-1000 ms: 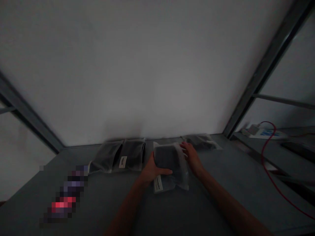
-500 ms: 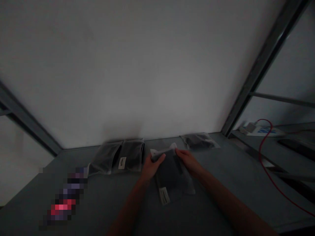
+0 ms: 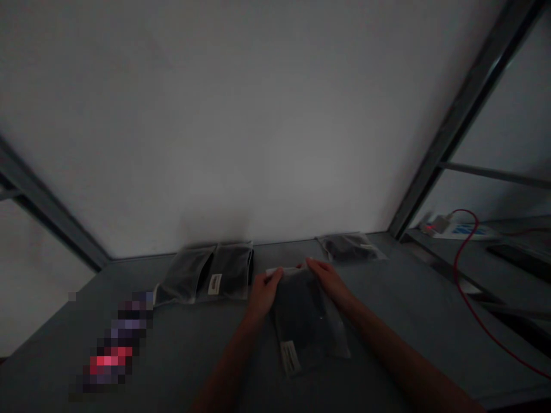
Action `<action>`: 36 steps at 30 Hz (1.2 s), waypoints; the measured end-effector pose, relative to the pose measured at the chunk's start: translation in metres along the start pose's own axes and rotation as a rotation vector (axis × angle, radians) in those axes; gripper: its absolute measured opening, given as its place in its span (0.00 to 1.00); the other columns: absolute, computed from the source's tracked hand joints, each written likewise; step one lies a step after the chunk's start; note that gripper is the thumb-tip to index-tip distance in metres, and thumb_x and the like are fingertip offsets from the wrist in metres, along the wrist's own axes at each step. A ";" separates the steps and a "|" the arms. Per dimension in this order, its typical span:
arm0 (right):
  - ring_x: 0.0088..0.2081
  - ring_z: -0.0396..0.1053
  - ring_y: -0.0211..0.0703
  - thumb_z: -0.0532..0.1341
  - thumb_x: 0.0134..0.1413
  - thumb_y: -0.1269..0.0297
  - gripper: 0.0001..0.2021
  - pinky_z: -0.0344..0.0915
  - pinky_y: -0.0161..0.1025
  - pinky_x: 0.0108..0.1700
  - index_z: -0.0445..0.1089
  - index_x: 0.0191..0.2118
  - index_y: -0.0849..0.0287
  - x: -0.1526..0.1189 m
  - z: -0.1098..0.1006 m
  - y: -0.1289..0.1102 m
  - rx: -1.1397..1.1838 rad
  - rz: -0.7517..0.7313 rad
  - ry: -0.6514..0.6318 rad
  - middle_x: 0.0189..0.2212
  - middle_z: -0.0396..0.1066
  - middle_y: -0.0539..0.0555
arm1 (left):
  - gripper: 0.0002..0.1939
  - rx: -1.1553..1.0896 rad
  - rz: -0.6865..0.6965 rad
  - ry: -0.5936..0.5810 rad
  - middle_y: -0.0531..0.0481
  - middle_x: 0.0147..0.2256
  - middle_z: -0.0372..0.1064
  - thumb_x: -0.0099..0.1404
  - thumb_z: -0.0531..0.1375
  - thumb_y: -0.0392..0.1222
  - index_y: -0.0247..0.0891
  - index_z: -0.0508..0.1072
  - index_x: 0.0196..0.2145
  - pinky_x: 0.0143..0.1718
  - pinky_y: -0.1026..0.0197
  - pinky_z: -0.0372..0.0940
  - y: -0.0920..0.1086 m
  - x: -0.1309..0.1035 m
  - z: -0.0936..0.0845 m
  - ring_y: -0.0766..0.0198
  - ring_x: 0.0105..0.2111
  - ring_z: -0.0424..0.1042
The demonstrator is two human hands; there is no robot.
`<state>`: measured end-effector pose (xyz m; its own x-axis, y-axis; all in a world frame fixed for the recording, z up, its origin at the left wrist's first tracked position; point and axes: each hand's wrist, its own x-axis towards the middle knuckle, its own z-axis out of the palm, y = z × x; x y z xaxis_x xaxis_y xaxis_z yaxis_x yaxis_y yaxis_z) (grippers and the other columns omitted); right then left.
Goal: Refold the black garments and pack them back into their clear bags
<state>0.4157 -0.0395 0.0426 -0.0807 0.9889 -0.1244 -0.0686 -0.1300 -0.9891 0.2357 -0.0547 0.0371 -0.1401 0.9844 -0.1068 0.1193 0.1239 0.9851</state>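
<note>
A translucent bag [image 3: 303,321] with something dark inside and a white label near its lower left hangs between my hands over the grey surface. My left hand [image 3: 263,293] pinches its upper left edge, thumb on top. The upper right edge is gripped by my right hand [image 3: 329,281]. Left of them, a labelled bag [image 3: 230,269] and another bag [image 3: 185,275] lie side by side near the wall. A flatter bag [image 3: 348,246] lies behind my right hand, also by the wall.
The grey shelf surface [image 3: 189,350] meets a pale wall, with metal posts [image 3: 447,126] at both sides. At right are a white power strip [image 3: 465,231], a red cable [image 3: 457,275] and a dark flat object [image 3: 520,259]. A pixelated patch covers something at left.
The held bag has come slightly lower and nearer. My left thumb has moved from its front face to the top edge; both hands still hold it.
</note>
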 end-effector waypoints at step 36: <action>0.25 0.67 0.47 0.49 0.62 0.50 0.21 0.55 0.41 0.33 0.64 0.21 0.53 0.003 0.004 0.023 -0.759 -0.396 0.363 0.21 0.70 0.55 | 0.17 0.187 0.013 0.112 0.40 0.41 0.75 0.64 0.56 0.56 0.39 0.72 0.37 0.47 0.54 0.62 -0.001 -0.009 0.011 0.50 0.45 0.73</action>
<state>0.4097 -0.0403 0.0196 0.1349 0.9297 0.3428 0.6546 0.1761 -0.7352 0.2475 -0.0618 0.0358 -0.2445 0.9672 -0.0686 0.3003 0.1428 0.9431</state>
